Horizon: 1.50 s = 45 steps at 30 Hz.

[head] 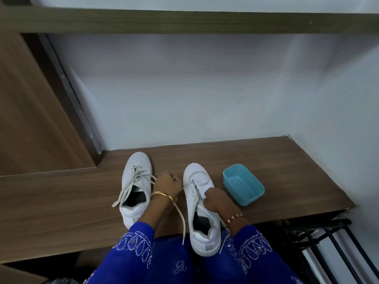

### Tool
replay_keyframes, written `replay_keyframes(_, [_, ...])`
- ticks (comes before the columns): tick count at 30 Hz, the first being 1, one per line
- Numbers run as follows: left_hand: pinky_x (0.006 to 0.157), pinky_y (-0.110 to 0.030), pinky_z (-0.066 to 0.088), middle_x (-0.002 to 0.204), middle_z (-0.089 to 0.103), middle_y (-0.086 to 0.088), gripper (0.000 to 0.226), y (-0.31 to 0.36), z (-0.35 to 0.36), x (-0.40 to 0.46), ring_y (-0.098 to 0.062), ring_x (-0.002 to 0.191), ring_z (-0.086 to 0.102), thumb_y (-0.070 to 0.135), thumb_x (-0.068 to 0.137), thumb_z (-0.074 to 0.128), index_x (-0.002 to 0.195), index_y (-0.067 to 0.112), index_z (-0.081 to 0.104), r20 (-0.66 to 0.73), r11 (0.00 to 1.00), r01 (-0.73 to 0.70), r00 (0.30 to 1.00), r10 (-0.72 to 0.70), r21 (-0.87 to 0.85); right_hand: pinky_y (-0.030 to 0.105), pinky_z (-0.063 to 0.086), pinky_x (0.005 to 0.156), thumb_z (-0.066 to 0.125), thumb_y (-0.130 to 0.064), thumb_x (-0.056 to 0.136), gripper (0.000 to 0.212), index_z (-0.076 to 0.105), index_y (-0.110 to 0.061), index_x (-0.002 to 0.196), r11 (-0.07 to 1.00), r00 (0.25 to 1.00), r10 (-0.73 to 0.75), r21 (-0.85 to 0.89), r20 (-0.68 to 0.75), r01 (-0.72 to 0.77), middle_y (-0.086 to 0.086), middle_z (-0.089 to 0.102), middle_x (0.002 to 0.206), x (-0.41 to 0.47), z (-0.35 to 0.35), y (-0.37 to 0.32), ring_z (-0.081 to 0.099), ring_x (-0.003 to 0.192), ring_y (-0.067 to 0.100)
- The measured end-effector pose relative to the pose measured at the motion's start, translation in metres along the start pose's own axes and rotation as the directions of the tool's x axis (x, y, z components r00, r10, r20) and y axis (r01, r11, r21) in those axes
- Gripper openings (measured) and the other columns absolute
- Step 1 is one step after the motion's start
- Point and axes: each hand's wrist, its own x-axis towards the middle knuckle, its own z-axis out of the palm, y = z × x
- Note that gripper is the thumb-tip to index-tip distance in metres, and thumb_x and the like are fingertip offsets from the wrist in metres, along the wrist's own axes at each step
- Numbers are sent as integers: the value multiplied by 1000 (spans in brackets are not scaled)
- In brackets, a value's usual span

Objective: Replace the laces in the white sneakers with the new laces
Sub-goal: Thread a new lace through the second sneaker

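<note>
Two white sneakers stand toes-away on a brown wooden counter (266, 156). The left sneaker (136, 187) has loose off-white laces trailing over its sides. The right sneaker (202, 210) is partly laced, and its heel overhangs the counter's front edge. My left hand (168, 182) sits between the shoes with curled fingers pinching a lace end (181, 218) that runs down past the counter edge. My right hand (214, 198) rests on the right sneaker's lacing, its fingers curled on the lace there.
An empty light-blue plastic box (243, 186) stands right of the right sneaker. A white wall rises behind the counter, with a wooden door (30, 111) at the left. A black metal rack (336, 249) is at the lower right. Blue embroidered sleeves cover my forearms.
</note>
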Motion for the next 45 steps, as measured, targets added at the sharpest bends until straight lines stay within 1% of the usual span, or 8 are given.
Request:
replay_keyframes(3, [86, -32, 45, 119, 58, -11, 36, -6, 24, 6, -31, 108, 56, 25, 88, 50, 121, 8, 50, 204, 967, -106, 977, 58, 231, 29, 43, 87, 42, -13, 94, 28, 56, 3, 111, 1000, 1000, 2, 22, -5, -2, 18, 60, 118, -3, 1, 0, 55, 110, 29])
replay_keyframes(10, [78, -33, 46, 97, 68, -13, 24, 5, 19, 2, -29, 94, 61, 18, 91, 48, 99, 10, 69, 85, 932, -223, 975, 207, 287, 30, 43, 86, 42, -13, 94, 27, 56, 3, 110, 1000, 1000, 2, 13, -9, -2, 19, 60, 116, -1, 3, 1, 56, 108, 30])
replay_keyframes(16, [47, -11, 33, 39, 50, 10, 41, 26, -15, -4, 1, 43, 43, -5, 88, 50, 50, 10, 56, -125, 727, -283, 956, 266, -625, 29, 43, 85, 42, -11, 94, 28, 56, 6, 111, 999, 1000, 14, 34, 20, -14, 20, 60, 117, 5, 1, 1, 56, 109, 31])
replay_keyframes(20, [43, -18, 25, 34, 36, 7, 57, 23, -28, 2, -2, 37, 29, -12, 85, 40, 36, 18, 42, -206, 559, -327, 941, 269, -762, 30, 44, 86, 43, -14, 95, 29, 57, 5, 111, 999, 1000, 13, 33, 17, -13, 19, 61, 116, 8, 2, 0, 57, 108, 30])
replay_keyframes(25, [41, -18, 34, 35, 48, 5, 42, 7, -24, -6, -3, 29, 40, 6, 88, 45, 48, 12, 57, 180, 966, -57, 978, 105, -253, 30, 44, 85, 42, -14, 95, 29, 58, 4, 111, 1000, 1000, -10, -2, 14, 10, 18, 61, 116, 6, 4, 2, 58, 108, 30])
replay_keyframes(28, [48, -25, 44, 56, 62, -6, 33, -1, -18, -6, -17, 45, 59, 19, 97, 37, 74, 4, 56, 516, 978, 184, 830, -210, 102, 31, 44, 83, 41, -19, 96, 29, 59, 1, 107, 998, 998, -59, -11, 19, 59, 17, 63, 110, 2, 7, 3, 59, 105, 30])
replay_keyframes(33, [81, -31, 44, 107, 65, -18, 47, -1, 10, -7, -31, 100, 59, 35, 98, 32, 103, 0, 63, 204, 921, -133, 977, 60, 366, 31, 42, 86, 42, -22, 95, 29, 60, -1, 105, 989, 989, -144, 39, 35, 143, 15, 63, 113, -6, 9, 14, 57, 104, 30])
replay_keyframes(45, [66, -28, 38, 83, 65, -9, 19, 0, 43, -20, -27, 83, 58, 19, 92, 45, 84, 9, 58, 42, 975, -204, 979, 201, 87, 31, 38, 71, 40, -17, 95, 17, 49, -8, 85, 979, 982, -84, 171, -167, 113, 16, 63, 95, -13, 22, 23, 57, 90, 29])
